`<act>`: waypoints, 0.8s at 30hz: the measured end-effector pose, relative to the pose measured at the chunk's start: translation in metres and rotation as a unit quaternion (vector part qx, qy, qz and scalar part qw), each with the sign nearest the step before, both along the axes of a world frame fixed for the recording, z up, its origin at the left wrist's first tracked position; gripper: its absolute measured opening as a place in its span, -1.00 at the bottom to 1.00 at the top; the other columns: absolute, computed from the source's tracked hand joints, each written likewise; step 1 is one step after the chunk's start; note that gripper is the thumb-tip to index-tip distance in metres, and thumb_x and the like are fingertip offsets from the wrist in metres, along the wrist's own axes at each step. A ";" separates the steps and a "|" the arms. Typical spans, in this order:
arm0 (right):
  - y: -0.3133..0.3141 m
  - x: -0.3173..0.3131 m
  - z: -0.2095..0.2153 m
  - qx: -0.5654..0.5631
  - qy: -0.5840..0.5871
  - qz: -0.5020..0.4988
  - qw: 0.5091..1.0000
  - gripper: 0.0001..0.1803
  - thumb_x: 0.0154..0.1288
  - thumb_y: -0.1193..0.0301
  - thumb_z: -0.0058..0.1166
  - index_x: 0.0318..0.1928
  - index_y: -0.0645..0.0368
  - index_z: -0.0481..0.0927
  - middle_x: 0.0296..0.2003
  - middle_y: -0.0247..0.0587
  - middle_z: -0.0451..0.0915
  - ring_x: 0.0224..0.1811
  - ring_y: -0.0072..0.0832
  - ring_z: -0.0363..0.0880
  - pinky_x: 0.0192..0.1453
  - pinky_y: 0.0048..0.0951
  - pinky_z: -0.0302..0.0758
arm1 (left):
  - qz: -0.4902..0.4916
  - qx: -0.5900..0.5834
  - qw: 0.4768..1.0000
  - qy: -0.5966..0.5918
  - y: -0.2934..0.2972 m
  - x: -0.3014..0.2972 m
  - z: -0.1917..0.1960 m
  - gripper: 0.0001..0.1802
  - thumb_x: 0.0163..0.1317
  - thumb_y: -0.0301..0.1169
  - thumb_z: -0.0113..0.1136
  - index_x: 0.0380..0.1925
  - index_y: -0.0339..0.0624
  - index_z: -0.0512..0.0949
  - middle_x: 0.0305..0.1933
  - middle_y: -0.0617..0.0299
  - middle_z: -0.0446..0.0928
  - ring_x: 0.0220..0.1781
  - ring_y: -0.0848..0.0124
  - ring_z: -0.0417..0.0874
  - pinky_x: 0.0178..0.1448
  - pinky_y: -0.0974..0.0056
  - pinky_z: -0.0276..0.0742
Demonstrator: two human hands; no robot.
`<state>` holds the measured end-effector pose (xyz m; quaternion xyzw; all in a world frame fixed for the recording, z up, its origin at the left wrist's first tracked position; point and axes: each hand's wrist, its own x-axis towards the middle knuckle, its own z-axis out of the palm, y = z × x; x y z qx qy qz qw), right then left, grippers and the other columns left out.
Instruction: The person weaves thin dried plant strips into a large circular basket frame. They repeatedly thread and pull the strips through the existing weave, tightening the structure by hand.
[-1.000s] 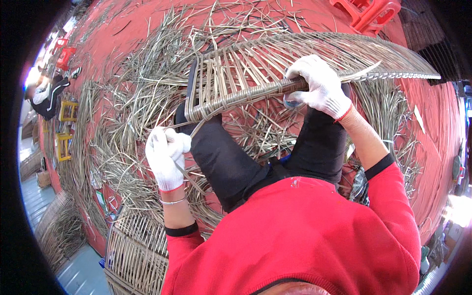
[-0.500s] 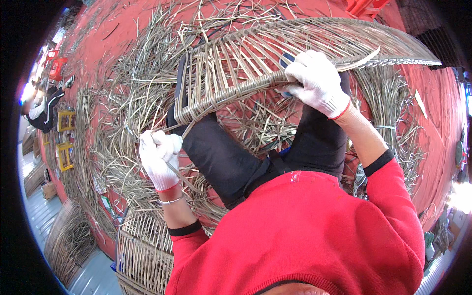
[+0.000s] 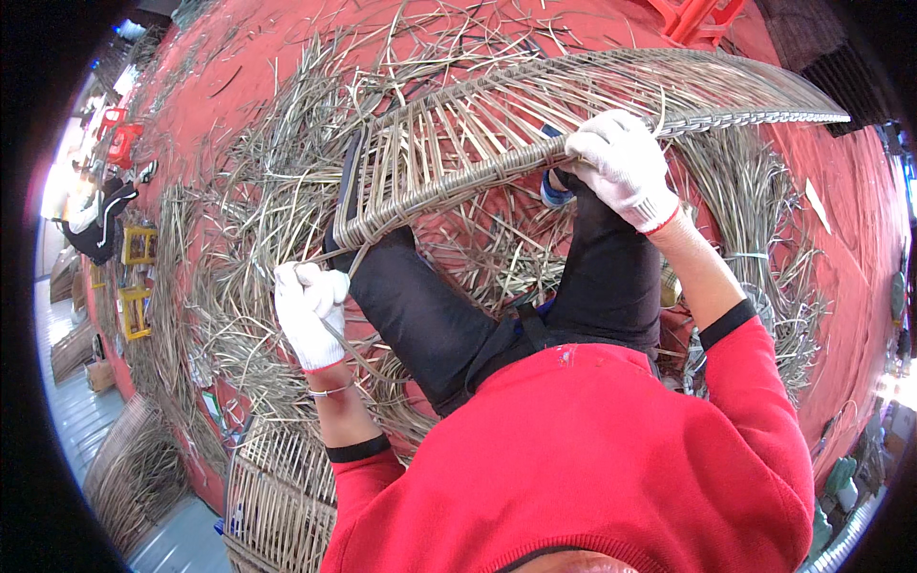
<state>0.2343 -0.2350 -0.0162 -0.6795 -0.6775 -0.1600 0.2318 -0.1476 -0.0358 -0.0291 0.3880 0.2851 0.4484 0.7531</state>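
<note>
Across my knees lies a long curved woven wicker panel (image 3: 458,181), with a dark frame bar at its left end and a thickly wrapped near edge. White-gloved, my right hand (image 3: 626,170) is closed over that edge, right of the middle. My left hand (image 3: 312,306), also gloved, has its fingers pinched on a thin wicker strand (image 3: 360,259) below the panel's left corner. The strand runs from the wrapped edge to these fingers, and a loose length hangs beside the left wrist. The fingertips of the right hand are partly hidden.
Loose strips (image 3: 287,191) litter the red floor around my legs. A tied bundle of strips (image 3: 755,205) lies at right. Another woven panel (image 3: 282,482) stands at lower left. Yellow frames (image 3: 136,312) and red stools (image 3: 697,19) are farther off; a person (image 3: 100,220) is at far left.
My right hand has shifted slightly right and down along the edge, and the panel has tilted a little. The left hand stays nearly in place with the strand.
</note>
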 end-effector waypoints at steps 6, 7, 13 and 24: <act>0.000 -0.002 -0.012 0.032 0.006 -0.005 0.999 -0.65 -0.03 0.39 0.40 -0.16 -0.03 0.65 -0.24 -0.34 0.61 -0.10 -0.25 0.62 0.09 -0.21 0.51 | -0.007 -0.038 0.999 -0.011 0.009 -0.001 -0.016 -0.45 0.69 0.01 -0.20 -0.50 0.01 0.42 -0.71 0.53 0.09 -0.71 0.58 0.06 -0.40 0.32 0.13; 0.000 -0.002 -0.011 0.027 0.005 -0.002 1.000 -0.65 -0.03 0.40 0.40 -0.16 -0.02 0.65 -0.24 -0.34 0.61 -0.10 -0.25 0.62 0.09 -0.21 0.51 | -0.010 -0.041 0.999 -0.023 0.011 0.000 -0.020 -0.45 0.68 0.02 -0.20 -0.51 0.01 0.42 -0.72 0.52 0.09 -0.71 0.59 0.07 -0.40 0.33 0.13; 0.009 -0.026 0.000 0.061 0.028 0.013 0.998 -0.66 0.02 0.33 0.41 -0.15 -0.03 0.63 -0.19 -0.31 0.62 -0.05 -0.23 0.61 0.09 -0.17 0.50 | -0.096 0.035 0.986 -0.128 0.034 -0.026 -0.015 -0.55 0.66 -0.08 -0.09 -0.34 -0.10 0.56 -0.44 0.20 0.54 -0.43 0.33 0.53 -0.07 0.12 0.51; 0.062 -0.057 -0.013 0.050 0.021 0.070 0.996 -0.63 0.04 0.30 0.38 -0.09 -0.05 0.65 -0.23 -0.33 0.58 -0.08 -0.24 0.59 0.05 -0.19 0.51 | 0.106 0.648 0.565 0.500 -0.026 0.049 0.052 -0.47 -0.04 -0.26 0.60 -0.01 -0.05 0.69 0.12 0.09 0.66 0.21 0.04 0.63 0.35 -0.02 0.48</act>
